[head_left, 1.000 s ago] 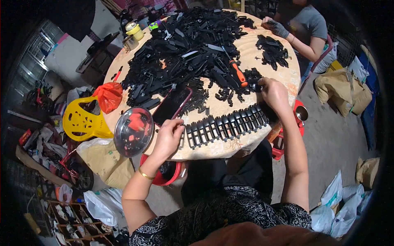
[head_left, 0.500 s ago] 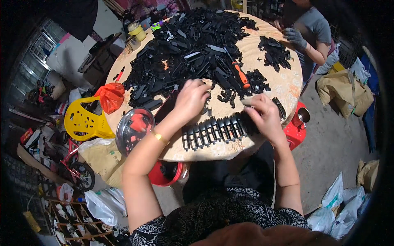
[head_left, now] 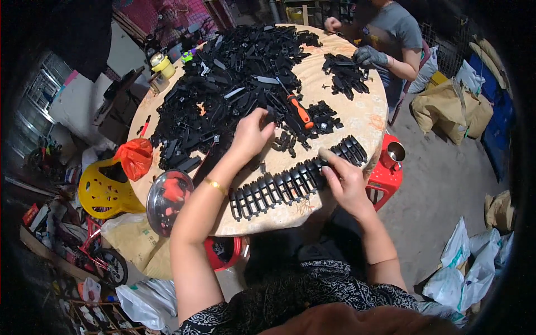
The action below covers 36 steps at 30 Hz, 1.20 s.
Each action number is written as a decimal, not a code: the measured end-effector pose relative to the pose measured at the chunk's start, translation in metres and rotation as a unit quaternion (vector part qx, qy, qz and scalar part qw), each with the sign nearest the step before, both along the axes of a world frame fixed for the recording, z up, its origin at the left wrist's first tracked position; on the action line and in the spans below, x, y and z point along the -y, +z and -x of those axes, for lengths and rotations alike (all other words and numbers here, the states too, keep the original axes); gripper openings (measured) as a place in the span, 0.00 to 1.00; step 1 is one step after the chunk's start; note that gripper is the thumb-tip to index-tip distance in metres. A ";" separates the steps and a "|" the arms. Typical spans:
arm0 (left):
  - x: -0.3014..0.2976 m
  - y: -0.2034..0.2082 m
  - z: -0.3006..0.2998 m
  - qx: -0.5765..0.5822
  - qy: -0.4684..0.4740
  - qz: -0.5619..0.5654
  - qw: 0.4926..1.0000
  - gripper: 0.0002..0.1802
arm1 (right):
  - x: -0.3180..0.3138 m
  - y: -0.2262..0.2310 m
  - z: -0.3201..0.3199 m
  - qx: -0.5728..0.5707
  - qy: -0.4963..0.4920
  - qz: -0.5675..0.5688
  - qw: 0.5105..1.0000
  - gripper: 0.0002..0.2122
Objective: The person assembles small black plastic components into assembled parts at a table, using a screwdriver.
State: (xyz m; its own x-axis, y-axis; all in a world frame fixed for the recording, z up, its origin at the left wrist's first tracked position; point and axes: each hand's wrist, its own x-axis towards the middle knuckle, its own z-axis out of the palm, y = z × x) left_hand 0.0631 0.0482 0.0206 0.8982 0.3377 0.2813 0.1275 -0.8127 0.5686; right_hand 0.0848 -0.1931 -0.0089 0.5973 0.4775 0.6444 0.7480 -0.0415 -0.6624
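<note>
A curved row of slotted black plastic parts (head_left: 273,192) lies side by side along the near table edge. Over the row's right portion is my right hand (head_left: 349,184), its thumb and forefinger closed about one black part; a pale covering shows on the forefinger's tip. More of these parts (head_left: 350,149) stand just beyond that hand. My left hand (head_left: 250,137) is at the near edge of a big heap of black plastic pieces (head_left: 223,84), fingers curled; whatever they hold is hidden. An orange-handled screwdriver (head_left: 300,111) rests on the heap's right side.
Across the round table (head_left: 363,120), a person with a gloved hand (head_left: 369,57) sits by a smaller black pile (head_left: 346,75). A clear lidded bowl (head_left: 169,202) and red bag (head_left: 134,158) are at the left edge. A metal mug (head_left: 394,153) stands on a red stool (head_left: 385,176).
The whole view has shifted, so the table sits further left and lower. My left hand's fingers have curled in more at the heap. My right hand stays at the row, with more parts visible beyond it.
</note>
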 end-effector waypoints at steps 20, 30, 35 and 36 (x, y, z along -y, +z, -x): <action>0.029 -0.006 0.053 0.084 -0.139 0.315 0.935 0.16 | -0.078 0.008 -0.018 0.138 0.032 -0.052 0.989 0.09; 0.033 -0.003 0.056 0.114 -0.005 0.125 0.986 0.12 | -0.081 0.014 -0.031 0.019 -0.025 -0.117 0.993 0.06; 0.023 -0.016 0.053 0.128 -0.025 0.081 0.988 0.13 | -0.092 0.018 -0.035 0.024 0.019 -0.047 0.998 0.06; 0.024 -0.017 0.053 0.081 -0.012 0.129 0.988 0.13 | -0.092 0.020 -0.031 -0.059 0.095 -0.059 0.992 0.06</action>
State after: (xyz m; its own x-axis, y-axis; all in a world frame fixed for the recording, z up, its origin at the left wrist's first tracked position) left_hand 0.0098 0.0242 0.0040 0.8573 0.3957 0.3294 0.0000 -0.6398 0.7686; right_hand 0.1159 -0.1009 0.0114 0.5785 0.5139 0.6335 0.6518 0.1757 -0.7378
